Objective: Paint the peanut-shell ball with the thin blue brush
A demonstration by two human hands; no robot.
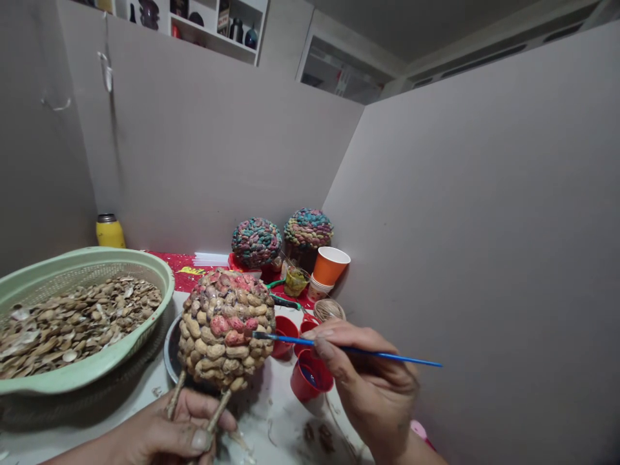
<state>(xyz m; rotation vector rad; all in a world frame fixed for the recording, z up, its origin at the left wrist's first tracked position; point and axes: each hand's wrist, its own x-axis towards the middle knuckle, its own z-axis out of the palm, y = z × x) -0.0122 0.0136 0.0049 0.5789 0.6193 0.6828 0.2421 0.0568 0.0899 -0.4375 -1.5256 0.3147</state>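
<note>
A round ball covered in peanut shells [213, 329] is tilted up in front of me, some shells painted red on its front and top. My left hand [188, 423] is closed around the two thin sticks [219, 411] that come from the ball's underside. Between the thumb and fingers of my right hand [371, 387] is a blue paintbrush [387, 355], its tip touching the ball beside the red shells. Just under the brush stands a red cup with dark liquid [312, 382]; another red cup [285, 330] is partly hidden behind the brush.
At left a green basket [167, 284] holds many shell pieces. Two multicoloured peanut-shell balls [256, 242] sit at the back, near an orange paper cup [327, 266] and a coil of twine [330, 310]. A yellow bottle [110, 232] stands back left; grey panels [217, 142] enclose the table.
</note>
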